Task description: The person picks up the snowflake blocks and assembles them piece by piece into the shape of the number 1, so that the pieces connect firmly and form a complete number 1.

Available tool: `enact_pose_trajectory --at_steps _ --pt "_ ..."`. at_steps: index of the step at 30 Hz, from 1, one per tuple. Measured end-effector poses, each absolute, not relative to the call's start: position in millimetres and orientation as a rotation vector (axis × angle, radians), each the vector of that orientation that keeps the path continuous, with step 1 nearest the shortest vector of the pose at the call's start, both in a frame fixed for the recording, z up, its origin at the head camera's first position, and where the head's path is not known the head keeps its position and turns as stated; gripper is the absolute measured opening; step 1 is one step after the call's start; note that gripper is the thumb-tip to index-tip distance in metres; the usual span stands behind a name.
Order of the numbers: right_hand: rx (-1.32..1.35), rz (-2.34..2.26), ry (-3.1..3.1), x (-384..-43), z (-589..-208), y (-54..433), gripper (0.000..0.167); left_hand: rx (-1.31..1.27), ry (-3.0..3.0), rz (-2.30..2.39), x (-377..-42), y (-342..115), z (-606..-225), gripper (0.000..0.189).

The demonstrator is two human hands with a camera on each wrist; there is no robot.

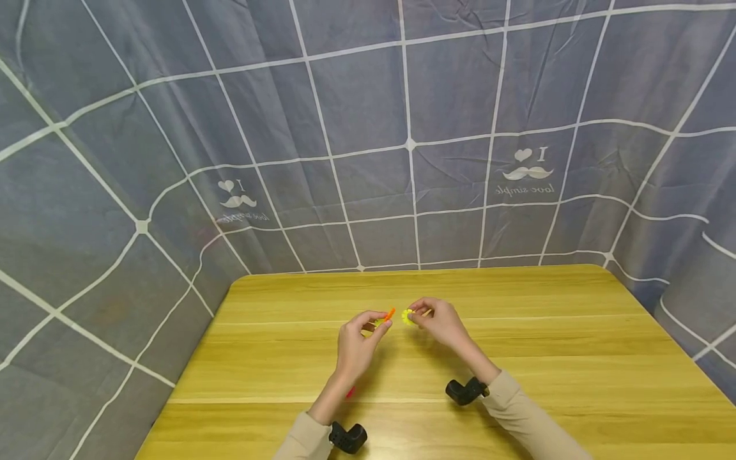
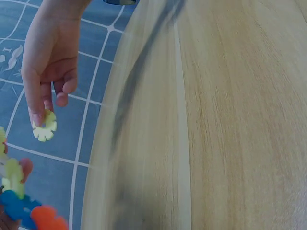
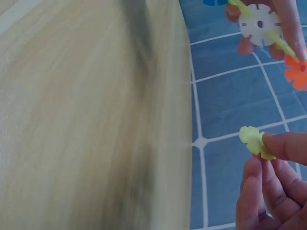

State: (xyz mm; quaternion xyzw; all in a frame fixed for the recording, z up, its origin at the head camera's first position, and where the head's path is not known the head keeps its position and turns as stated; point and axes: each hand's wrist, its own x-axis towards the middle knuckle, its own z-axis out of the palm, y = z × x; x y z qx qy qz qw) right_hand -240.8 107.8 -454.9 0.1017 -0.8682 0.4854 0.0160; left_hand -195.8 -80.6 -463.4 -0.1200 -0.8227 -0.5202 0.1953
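Note:
My left hand [image 1: 354,348] pinches a small cluster of joined plastic snowflake discs. In the right wrist view, the cluster shows a white disc [image 3: 253,29], yellow discs on either side of it, and an orange disc [image 3: 294,75] at one end. A blue disc [image 2: 15,205] appears in the left wrist view beside the orange one. Between thumb and fingertips, my right hand [image 1: 441,322] holds a single yellow disc [image 1: 407,317], notched round its rim. The two hands face each other above the table, with a small gap between the yellow disc and the cluster.
A pinkish-red piece [image 1: 351,392] lies on the wooden table [image 1: 552,338], partly hidden by the left forearm. Black cameras [image 1: 349,439] sit on both wrists. Behind the table hangs a grey curtain [image 1: 368,191] with white grid lines.

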Motion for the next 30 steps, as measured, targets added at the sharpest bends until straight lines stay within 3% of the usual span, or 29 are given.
enact_pose_trajectory --at_steps 11,17,30 --pt "0.305 1.673 -2.564 -238 -439 113 0.022 -0.280 -2.337 -1.670 -197 -79 -463 0.021" --pt "0.328 1.755 -2.457 -232 -425 111 0.028 -0.253 -2.367 -1.757 -187 -72 -443 0.021" --pt "0.332 1.691 -2.401 -225 -417 105 0.016 -0.277 -2.373 -1.797 -176 -66 -427 0.018"
